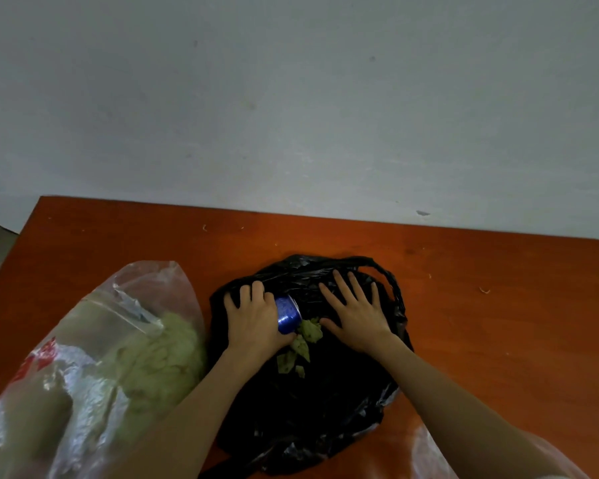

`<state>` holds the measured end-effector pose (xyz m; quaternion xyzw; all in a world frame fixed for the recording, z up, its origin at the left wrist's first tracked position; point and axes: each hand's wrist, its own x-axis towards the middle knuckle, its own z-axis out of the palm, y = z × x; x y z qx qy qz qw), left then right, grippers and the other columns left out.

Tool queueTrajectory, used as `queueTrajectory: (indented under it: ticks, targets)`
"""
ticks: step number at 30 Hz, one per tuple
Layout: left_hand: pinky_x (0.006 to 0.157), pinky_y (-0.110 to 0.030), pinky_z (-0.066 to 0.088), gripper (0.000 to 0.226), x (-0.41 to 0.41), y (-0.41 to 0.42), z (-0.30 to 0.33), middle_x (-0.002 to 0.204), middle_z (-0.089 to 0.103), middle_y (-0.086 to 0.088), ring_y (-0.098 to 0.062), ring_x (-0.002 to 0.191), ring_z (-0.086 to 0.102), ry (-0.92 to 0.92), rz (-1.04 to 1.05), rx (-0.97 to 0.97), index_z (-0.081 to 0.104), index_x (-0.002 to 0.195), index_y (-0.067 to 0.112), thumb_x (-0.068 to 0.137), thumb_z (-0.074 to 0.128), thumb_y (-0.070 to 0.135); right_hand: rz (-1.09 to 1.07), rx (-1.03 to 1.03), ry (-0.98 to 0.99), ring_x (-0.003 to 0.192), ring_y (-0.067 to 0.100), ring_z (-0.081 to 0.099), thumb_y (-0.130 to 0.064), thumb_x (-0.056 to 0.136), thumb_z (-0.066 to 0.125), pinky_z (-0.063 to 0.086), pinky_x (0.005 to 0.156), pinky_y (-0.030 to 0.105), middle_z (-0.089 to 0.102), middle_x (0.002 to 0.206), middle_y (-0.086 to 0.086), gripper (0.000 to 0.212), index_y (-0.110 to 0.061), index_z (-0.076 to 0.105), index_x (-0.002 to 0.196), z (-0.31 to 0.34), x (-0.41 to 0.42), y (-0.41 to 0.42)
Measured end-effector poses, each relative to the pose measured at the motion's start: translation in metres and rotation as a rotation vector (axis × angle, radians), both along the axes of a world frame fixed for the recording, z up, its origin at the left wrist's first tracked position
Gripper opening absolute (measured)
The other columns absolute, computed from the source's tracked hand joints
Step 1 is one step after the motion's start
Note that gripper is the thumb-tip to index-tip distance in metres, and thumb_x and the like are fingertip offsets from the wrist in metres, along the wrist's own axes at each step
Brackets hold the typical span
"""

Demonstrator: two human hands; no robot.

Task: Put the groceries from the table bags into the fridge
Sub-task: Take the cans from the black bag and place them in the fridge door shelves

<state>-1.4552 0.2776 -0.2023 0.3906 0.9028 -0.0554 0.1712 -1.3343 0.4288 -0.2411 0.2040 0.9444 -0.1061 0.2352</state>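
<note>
Starting out: left grip grasping blue can in black bag; right grip flat, released; greens beside, fridge unseen.

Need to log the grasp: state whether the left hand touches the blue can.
Touching. The head view shows the left hand curled round the blue can.

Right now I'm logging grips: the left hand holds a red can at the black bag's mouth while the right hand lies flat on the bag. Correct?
One slip: the can is blue, as the head view shows. The left hand holds it at the black bag; the right hand lies flat.
</note>
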Motion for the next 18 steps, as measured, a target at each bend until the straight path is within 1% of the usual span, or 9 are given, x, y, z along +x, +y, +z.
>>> queueTrajectory:
  ticks: [4, 6, 8, 10, 13, 14, 15, 17, 18]
  targets:
    - [0.096, -0.049, 0.033, 0.071, 0.002, -0.013, 0.006, 0.121, 0.046, -0.004, -0.027, 0.118, 0.041, -0.018, 0.028, 0.228, 0.056, 0.112, 0.014, 0.061, 0.062, 0.064, -0.006, -0.017, -0.008, 0.144, 0.026, -0.014, -0.056, 0.095, 0.026, -0.006, 0.111, 0.058, -0.016, 0.157, 0.001, 0.065, -0.035, -0.006, 0.148, 0.005, 0.001, 0.003]
    - [0.090, -0.049, 0.037, 0.075, 0.002, -0.020, 0.014, 0.117, 0.049, -0.004, -0.028, 0.115, 0.045, -0.012, 0.058, 0.343, 0.059, 0.107, 0.014, 0.056, 0.055, 0.069, -0.020, -0.021, 0.000, 0.144, 0.025, -0.013, -0.054, 0.096, 0.026, -0.006, 0.112, 0.057, -0.014, 0.157, 0.001, 0.064, -0.034, -0.005, 0.148, 0.010, 0.003, 0.002]
    - [0.091, -0.046, 0.037, 0.082, 0.005, -0.024, 0.029, 0.114, 0.049, -0.002, -0.025, 0.114, 0.044, -0.044, 0.105, 0.439, 0.058, 0.109, 0.014, 0.053, 0.046, 0.074, -0.052, -0.041, 0.040, 0.145, 0.023, -0.012, -0.050, 0.097, 0.029, -0.005, 0.113, 0.056, -0.014, 0.157, 0.001, 0.064, -0.033, -0.004, 0.149, 0.020, 0.007, 0.000]
    - [0.095, -0.042, 0.035, 0.084, 0.011, -0.025, 0.046, 0.114, 0.049, 0.001, -0.021, 0.114, 0.042, -0.138, 0.175, 0.553, 0.055, 0.112, 0.016, 0.052, 0.047, 0.074, -0.086, -0.059, 0.119, 0.145, 0.022, -0.012, -0.047, 0.097, 0.032, -0.003, 0.114, 0.053, -0.015, 0.157, 0.000, 0.064, -0.030, -0.001, 0.149, 0.035, 0.011, -0.003]
    - [0.097, -0.038, 0.040, 0.085, 0.021, -0.026, 0.074, 0.117, 0.054, 0.007, -0.015, 0.113, 0.048, -0.352, 0.265, 0.739, 0.050, 0.119, 0.021, 0.051, 0.059, 0.070, -0.127, -0.059, 0.255, 0.145, 0.022, -0.010, -0.044, 0.098, 0.033, -0.001, 0.116, 0.047, -0.013, 0.158, 0.000, 0.063, -0.028, 0.001, 0.150, 0.064, 0.023, -0.007]
    - [0.096, -0.034, 0.042, 0.084, 0.024, -0.026, 0.083, 0.117, 0.055, 0.008, -0.012, 0.112, 0.051, -0.425, 0.282, 0.783, 0.048, 0.121, 0.023, 0.052, 0.066, 0.067, -0.140, -0.046, 0.294, 0.145, 0.021, -0.009, -0.044, 0.098, 0.033, 0.000, 0.116, 0.046, -0.012, 0.158, 0.000, 0.062, -0.028, 0.001, 0.150, 0.073, 0.029, -0.008]
    - [0.093, -0.026, 0.042, 0.081, 0.028, -0.028, 0.091, 0.117, 0.055, 0.010, -0.010, 0.109, 0.052, -0.475, 0.287, 0.819, 0.046, 0.121, 0.024, 0.055, 0.074, 0.060, -0.149, -0.026, 0.327, 0.145, 0.021, -0.009, -0.044, 0.098, 0.032, -0.001, 0.116, 0.045, -0.012, 0.158, 0.000, 0.062, -0.029, 0.000, 0.150, 0.083, 0.036, -0.010]
    - [0.083, -0.011, 0.039, 0.069, 0.036, -0.031, 0.104, 0.115, 0.053, 0.009, -0.007, 0.104, 0.053, -0.496, 0.270, 0.884, 0.044, 0.118, 0.027, 0.061, 0.082, 0.041, -0.162, 0.025, 0.372, 0.145, 0.021, -0.010, -0.046, 0.098, 0.031, -0.002, 0.116, 0.045, -0.012, 0.158, 0.000, 0.063, -0.029, -0.001, 0.149, 0.100, 0.053, -0.015]
    - [0.079, -0.008, 0.038, 0.066, 0.041, -0.032, 0.111, 0.114, 0.053, 0.009, -0.004, 0.101, 0.052, -0.489, 0.252, 0.914, 0.044, 0.116, 0.029, 0.063, 0.083, 0.034, -0.174, 0.049, 0.387, 0.145, 0.021, -0.011, -0.047, 0.098, 0.031, -0.003, 0.116, 0.045, -0.012, 0.158, -0.001, 0.063, -0.029, -0.001, 0.149, 0.109, 0.062, -0.018]
